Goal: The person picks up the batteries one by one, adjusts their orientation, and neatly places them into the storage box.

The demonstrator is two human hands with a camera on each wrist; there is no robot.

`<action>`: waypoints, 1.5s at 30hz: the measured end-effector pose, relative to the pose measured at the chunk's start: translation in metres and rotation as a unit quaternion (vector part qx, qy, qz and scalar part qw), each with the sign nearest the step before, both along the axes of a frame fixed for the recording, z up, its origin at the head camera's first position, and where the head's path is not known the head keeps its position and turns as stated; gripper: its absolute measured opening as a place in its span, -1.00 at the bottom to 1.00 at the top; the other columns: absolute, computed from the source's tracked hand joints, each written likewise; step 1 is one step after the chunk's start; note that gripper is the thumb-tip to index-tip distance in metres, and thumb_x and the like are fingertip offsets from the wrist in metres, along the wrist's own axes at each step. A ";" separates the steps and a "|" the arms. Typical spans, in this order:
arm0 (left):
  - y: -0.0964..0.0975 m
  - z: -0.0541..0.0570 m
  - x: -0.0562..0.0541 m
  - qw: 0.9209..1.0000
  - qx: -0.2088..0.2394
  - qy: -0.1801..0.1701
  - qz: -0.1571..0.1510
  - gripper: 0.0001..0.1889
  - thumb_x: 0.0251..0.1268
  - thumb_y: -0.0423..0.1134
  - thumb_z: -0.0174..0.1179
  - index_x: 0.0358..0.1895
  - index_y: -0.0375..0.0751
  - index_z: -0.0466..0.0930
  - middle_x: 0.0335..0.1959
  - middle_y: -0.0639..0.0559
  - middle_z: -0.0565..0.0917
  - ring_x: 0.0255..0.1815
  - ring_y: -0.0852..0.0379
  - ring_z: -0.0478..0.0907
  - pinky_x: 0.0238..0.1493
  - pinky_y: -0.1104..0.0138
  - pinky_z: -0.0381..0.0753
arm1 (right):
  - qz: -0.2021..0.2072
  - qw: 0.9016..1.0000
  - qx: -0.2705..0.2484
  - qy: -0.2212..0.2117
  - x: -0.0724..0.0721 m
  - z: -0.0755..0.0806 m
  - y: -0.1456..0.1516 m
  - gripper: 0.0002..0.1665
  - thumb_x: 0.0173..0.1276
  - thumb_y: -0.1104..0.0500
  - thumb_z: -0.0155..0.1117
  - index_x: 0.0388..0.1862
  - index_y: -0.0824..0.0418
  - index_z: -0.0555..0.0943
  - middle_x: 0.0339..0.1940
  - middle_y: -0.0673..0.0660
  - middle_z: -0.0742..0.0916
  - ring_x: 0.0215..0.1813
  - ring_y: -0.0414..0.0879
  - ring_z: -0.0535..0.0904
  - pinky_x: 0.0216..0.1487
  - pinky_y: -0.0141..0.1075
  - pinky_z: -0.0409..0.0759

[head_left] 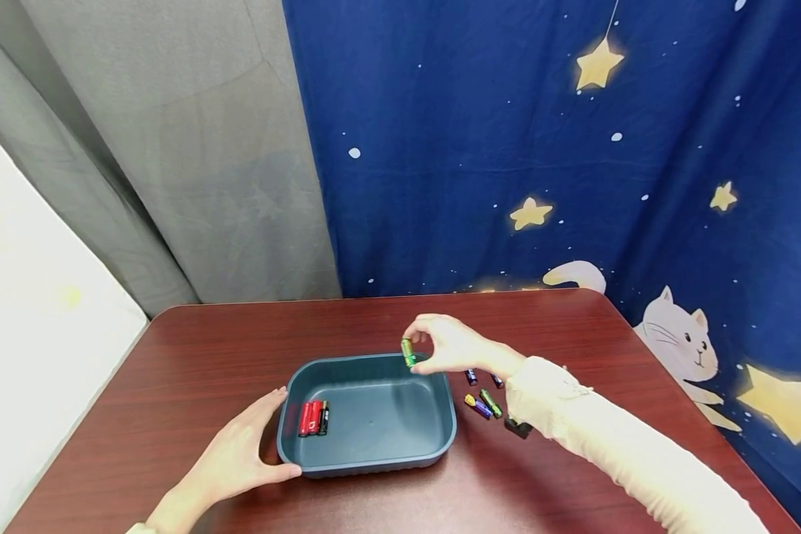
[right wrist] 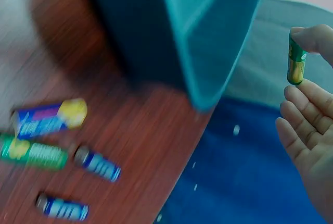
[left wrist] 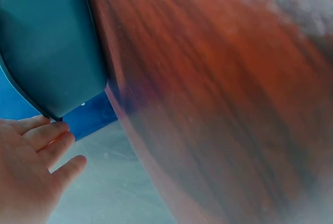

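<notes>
Left hand: nearest the camera, spread, thumb and fingertips at the left end of the tray's rim, curled round nothing.
Tray: dark blue-green, on the desk; probably light and stiff, best steadied by its rim.
Tray's left side: two red batteries and a black battery lie side by side.
Held green battery: above the tray's far right corner; likely light, rigid, smooth and apt to roll, so a grip on both ends suits it.
Right hand: pinches that battery end to end, thumb against one end, a fingertip against the other.
Right of tray: two blue batteries, a purple-and-yellow battery, another green battery; a black object, partly under the white sleeve, is unclear.
Desk: reddish-brown, wood-grained, glossy, so round cells could roll.
Room: white surface at left, grey curtain behind, then blue curtain with stars and a cat.
</notes>
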State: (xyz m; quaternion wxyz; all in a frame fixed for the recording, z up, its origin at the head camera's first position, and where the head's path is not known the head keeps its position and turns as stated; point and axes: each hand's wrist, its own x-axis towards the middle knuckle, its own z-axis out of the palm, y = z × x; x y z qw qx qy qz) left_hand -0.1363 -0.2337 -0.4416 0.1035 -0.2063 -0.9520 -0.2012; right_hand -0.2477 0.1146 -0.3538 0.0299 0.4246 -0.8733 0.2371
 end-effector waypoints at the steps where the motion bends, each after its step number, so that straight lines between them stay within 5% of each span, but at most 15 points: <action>1: 0.000 0.000 0.000 1.000 -0.001 0.001 0.000 0.08 -0.37 0.38 0.31 0.29 -0.21 0.25 0.24 -0.08 0.37 0.22 -0.01 0.31 0.11 0.02 0.39 | 0.007 1.000 0.002 -0.004 0.001 0.000 -0.007 -0.53 -0.17 0.06 0.45 -0.22 0.18 0.58 -0.34 0.04 0.63 -0.23 -0.16 0.52 -0.14 -0.40 0.48; 15: 0.001 0.001 -0.001 1.000 0.005 -0.015 0.004 0.07 -0.35 0.39 0.29 0.28 -0.22 0.25 0.24 -0.11 0.37 0.21 -0.06 0.32 0.09 -0.04 0.40 | 0.021 0.997 0.069 -0.033 0.021 -0.008 -0.087 -0.49 -0.06 -0.02 0.44 -0.14 0.18 0.57 -0.25 0.04 0.63 -0.17 -0.19 0.51 -0.14 -0.50 0.44; 36: 0.000 -0.001 -0.001 1.000 0.004 -0.003 -0.004 0.08 -0.36 0.41 0.29 0.29 -0.21 0.25 0.24 -0.08 0.37 0.22 -0.03 0.31 0.10 -0.01 0.40 | -0.076 0.989 0.089 -0.088 0.031 -0.046 -0.119 -0.49 -0.14 -0.10 0.45 -0.20 0.11 0.61 -0.32 -0.06 0.65 -0.31 -0.34 0.49 -0.30 -0.54 0.45; 45: 0.001 0.000 0.000 1.000 0.000 0.000 -0.004 0.09 -0.37 0.42 0.27 0.29 -0.21 0.25 0.24 -0.08 0.37 0.23 -0.01 0.30 0.11 0.03 0.38 | -0.088 0.988 0.101 -0.076 0.036 -0.058 -0.123 -0.49 -0.16 -0.11 0.46 -0.23 0.10 0.62 -0.39 -0.10 0.62 -0.37 -0.35 0.46 -0.39 -0.55 0.41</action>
